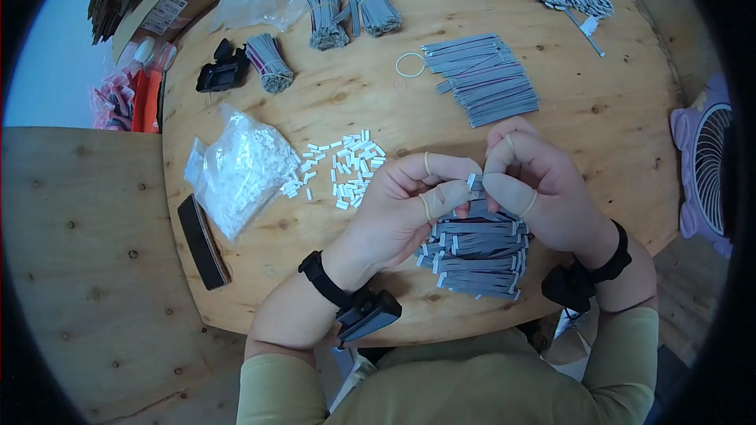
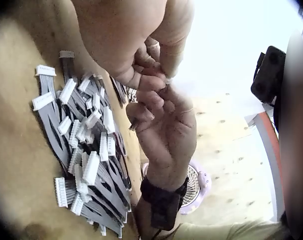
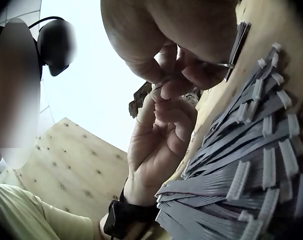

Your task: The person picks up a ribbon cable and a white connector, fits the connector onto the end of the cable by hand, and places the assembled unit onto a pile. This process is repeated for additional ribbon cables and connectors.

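Observation:
My left hand [image 1: 390, 201] and right hand [image 1: 547, 181] meet fingertip to fingertip at the middle of the round table, pale finger covers on some fingers. Between the left thumb and finger sits a small white connector [image 1: 473, 182]. The right fingers pinch a grey ribbon cable [image 3: 237, 51] whose strip sticks out past that hand in the right wrist view. How far the cable sits in the connector is hidden by the fingertips. Below both hands lies a pile of grey ribbon cables [image 1: 482, 256] with white connectors on their ends.
Loose white connectors [image 1: 358, 161] lie left of the hands, by a clear bag [image 1: 248, 169] of them. Beyond the hands is a spread of bare ribbon cables [image 1: 484, 79]. Bundled cables [image 1: 376, 6] stand farther back. A purple fan [image 1: 705, 161] is at the right edge.

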`<action>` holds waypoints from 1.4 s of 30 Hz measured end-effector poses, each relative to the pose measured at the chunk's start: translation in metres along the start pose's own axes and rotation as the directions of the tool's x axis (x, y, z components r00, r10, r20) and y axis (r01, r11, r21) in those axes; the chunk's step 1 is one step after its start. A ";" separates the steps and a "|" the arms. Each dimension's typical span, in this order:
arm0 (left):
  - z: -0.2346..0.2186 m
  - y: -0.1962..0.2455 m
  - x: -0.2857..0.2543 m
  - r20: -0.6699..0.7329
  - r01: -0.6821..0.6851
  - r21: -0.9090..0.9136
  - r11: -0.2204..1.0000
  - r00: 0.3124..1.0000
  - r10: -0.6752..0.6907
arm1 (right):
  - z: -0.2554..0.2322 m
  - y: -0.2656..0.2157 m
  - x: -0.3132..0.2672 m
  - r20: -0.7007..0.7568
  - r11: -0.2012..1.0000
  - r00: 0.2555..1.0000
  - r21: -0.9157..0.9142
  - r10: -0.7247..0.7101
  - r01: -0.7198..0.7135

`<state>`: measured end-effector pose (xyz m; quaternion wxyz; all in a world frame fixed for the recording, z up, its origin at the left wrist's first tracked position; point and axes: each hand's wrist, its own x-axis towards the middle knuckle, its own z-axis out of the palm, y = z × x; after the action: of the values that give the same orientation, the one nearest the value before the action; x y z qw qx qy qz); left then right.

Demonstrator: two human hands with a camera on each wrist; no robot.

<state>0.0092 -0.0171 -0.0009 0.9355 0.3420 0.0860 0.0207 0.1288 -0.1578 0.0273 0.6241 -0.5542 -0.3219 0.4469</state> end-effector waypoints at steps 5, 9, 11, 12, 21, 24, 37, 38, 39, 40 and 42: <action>0.000 0.000 0.000 0.010 -0.003 0.025 1.000 1.000 0.003 | 0.003 -0.002 -0.001 -0.032 1.000 0.999 -0.003 0.007 -0.007; 0.000 -0.001 -0.001 -0.017 -0.024 0.077 0.997 1.000 0.025 | 0.003 -0.001 -0.001 -0.046 1.000 0.999 0.003 0.010 -0.009; 0.000 -0.002 -0.001 -0.041 -0.039 0.115 0.993 0.998 0.044 | 0.002 -0.001 -0.001 -0.040 1.000 0.999 -0.031 0.005 -0.006; 0.000 -0.002 -0.002 -0.049 -0.043 0.132 0.990 0.998 0.050 | 0.001 0.000 -0.001 -0.035 0.998 0.999 -0.062 0.001 -0.003; 0.001 -0.003 -0.003 -0.071 -0.079 0.182 0.980 0.993 0.093 | 0.003 -0.003 -0.001 -0.057 0.999 0.998 -0.012 0.032 -0.033; 0.001 -0.003 -0.003 -0.096 -0.061 0.175 0.983 0.992 0.078 | 0.001 -0.001 -0.002 -0.043 0.998 0.999 -0.065 -0.010 0.008; 0.000 -0.003 -0.004 -0.036 -0.132 0.316 0.940 0.988 0.150 | 0.001 -0.002 -0.002 -0.066 0.997 0.997 -0.065 0.043 -0.047; 0.000 -0.004 -0.004 -0.023 -0.143 0.319 0.937 0.987 0.158 | 0.001 -0.002 -0.002 -0.067 0.997 0.997 -0.062 0.038 -0.042; 0.001 -0.003 -0.004 -0.028 -0.137 0.326 0.935 0.988 0.155 | 0.001 -0.002 -0.002 -0.068 0.998 0.997 -0.058 0.032 -0.036; 0.001 -0.003 -0.004 -0.034 -0.132 0.333 0.933 0.988 0.152 | 0.001 -0.002 -0.002 -0.069 0.998 0.997 -0.055 0.027 -0.031; 0.001 -0.003 -0.004 -0.045 -0.123 0.337 0.934 0.988 0.146 | 0.002 -0.002 -0.002 -0.066 0.998 0.998 -0.068 0.004 -0.009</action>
<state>0.0053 -0.0206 -0.0010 0.8572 0.4992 0.0968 0.0817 0.1267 -0.1590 0.0294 0.6137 -0.5907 -0.3143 0.4191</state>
